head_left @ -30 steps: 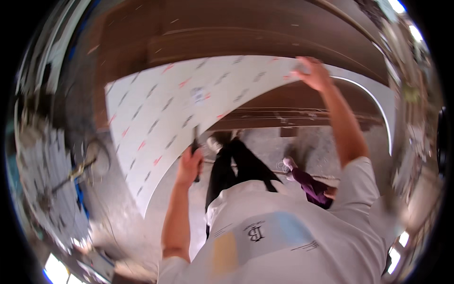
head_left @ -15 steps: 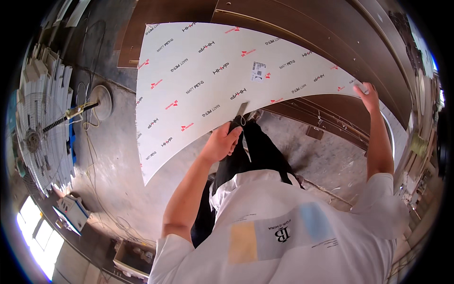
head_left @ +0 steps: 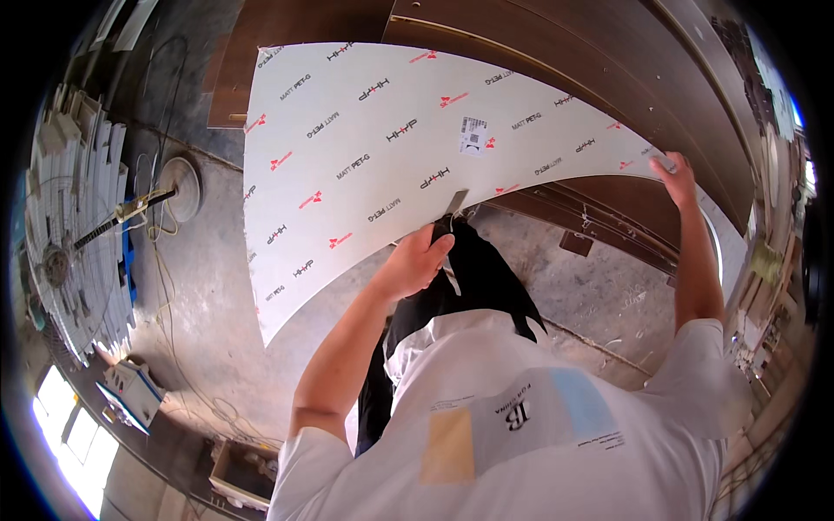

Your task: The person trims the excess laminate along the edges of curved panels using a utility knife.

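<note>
A large white curved board [head_left: 365, 130], printed with repeated marks and bearing a small label [head_left: 473, 137], lies across the upper middle of the head view. My left hand [head_left: 417, 260] is closed on a dark-handled tool [head_left: 455, 205] with a flat metal blade, held at the board's lower curved edge; part of the handle is hidden by my fingers. My right hand [head_left: 674, 182] grips the narrowing right part of the board at its inner curve, thumb and fingers wrapped at the edge.
Brown panels [head_left: 539, 35] lie behind and under the board. On the left are stacked white strips [head_left: 95, 200], a fan [head_left: 57, 260], a round pedestal base [head_left: 182, 191], cables [head_left: 174, 339] on the concrete floor, a small machine [head_left: 130, 391] and a box [head_left: 248, 473]. More stacked material [head_left: 756, 278] stands right.
Since a second ago my view has swung round; the board and my left hand with the tool sit higher and further right. A person in purple trousers no longer shows. The last half second changed little.
</note>
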`<state>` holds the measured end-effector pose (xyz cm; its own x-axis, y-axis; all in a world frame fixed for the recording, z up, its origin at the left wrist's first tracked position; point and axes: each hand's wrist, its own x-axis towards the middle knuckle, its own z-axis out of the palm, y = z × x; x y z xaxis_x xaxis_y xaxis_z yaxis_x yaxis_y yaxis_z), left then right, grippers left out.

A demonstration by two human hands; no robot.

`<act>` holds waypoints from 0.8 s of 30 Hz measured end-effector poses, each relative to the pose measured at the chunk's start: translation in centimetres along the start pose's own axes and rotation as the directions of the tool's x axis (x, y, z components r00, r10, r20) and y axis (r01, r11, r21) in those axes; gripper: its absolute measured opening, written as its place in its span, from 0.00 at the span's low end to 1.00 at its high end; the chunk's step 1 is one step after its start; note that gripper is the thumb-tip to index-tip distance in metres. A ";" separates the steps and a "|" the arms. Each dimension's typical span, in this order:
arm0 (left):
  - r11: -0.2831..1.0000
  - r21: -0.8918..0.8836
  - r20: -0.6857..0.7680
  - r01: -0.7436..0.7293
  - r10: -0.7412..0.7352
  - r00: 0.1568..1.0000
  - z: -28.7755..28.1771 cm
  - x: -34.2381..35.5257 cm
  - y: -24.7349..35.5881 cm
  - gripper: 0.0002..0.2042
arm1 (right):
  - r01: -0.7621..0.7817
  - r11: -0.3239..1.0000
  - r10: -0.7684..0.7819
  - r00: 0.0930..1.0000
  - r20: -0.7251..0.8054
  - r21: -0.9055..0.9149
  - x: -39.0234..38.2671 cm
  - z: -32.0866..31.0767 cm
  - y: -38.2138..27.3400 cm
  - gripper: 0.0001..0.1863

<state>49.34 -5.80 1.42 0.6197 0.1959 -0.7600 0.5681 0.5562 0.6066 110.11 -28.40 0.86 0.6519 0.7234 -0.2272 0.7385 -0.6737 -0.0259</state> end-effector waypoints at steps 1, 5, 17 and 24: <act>1.000 -0.008 0.011 -0.002 0.002 1.000 0.3 0.3 0.2 0.13 | -0.004 1.000 0.004 1.000 -0.002 0.000 0.0 0.0 -0.2 0.39; 1.000 -0.004 0.028 -0.016 0.016 0.999 2.0 2.1 0.5 0.13 | -0.070 0.997 0.070 0.998 -0.001 -0.013 -0.2 0.2 -1.0 0.39; 0.987 0.053 0.030 -0.149 0.147 0.989 6.4 5.7 3.8 0.13 | -0.187 0.980 0.189 0.982 0.027 -0.074 -1.3 -1.1 -3.2 0.42; 0.995 -0.027 0.051 -0.096 0.097 0.994 9.1 7.5 5.2 0.13 | -0.192 0.981 0.193 0.980 0.045 -0.028 -1.5 -1.8 -4.0 0.45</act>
<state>61.88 -8.78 0.95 0.6987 0.2073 -0.6848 0.4913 0.5568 0.6698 106.43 -26.53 3.08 0.7736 0.5724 -0.2718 0.6045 -0.7953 0.0458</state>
